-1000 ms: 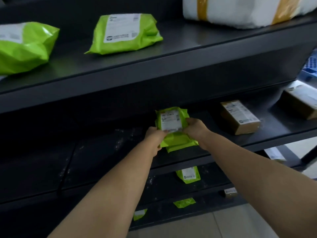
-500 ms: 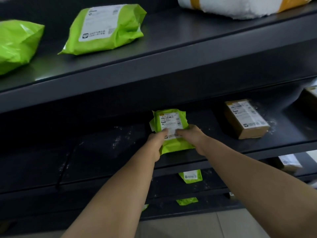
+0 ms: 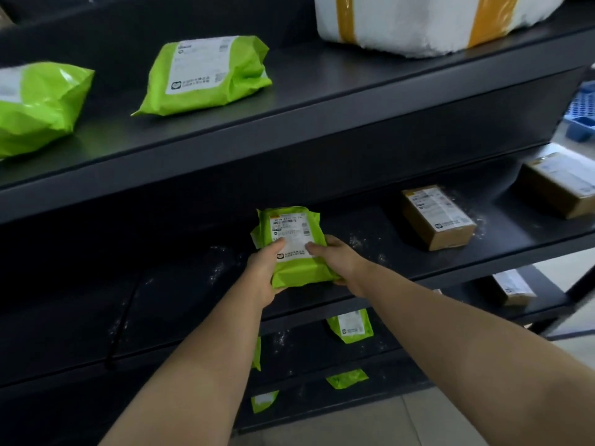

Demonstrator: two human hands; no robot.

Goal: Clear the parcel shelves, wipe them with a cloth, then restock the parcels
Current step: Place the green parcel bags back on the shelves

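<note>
A small green parcel [image 3: 291, 239] with a white label sits at the front of the dark middle shelf [image 3: 402, 268]. My left hand [image 3: 265, 268] grips its left side, thumb on the label. My right hand [image 3: 338, 259] holds its right side, fingers curled under the edge. White dust specks lie on the shelf around the parcel. No cloth is in view.
Two brown boxes [image 3: 438, 217] [image 3: 560, 185] stand on the middle shelf to the right. The upper shelf [image 3: 322, 101] holds two green bags [image 3: 206, 74] [image 3: 38, 104] and a large white parcel [image 3: 425, 20]. Lower shelves carry small green parcels [image 3: 351, 326] and a box [image 3: 512, 286]. A blue crate [image 3: 582, 114] is far right.
The view shifted a little. Both hands have kept their hold on the green parcel, now tilted more upright with its label facing me at the shelf's front.
</note>
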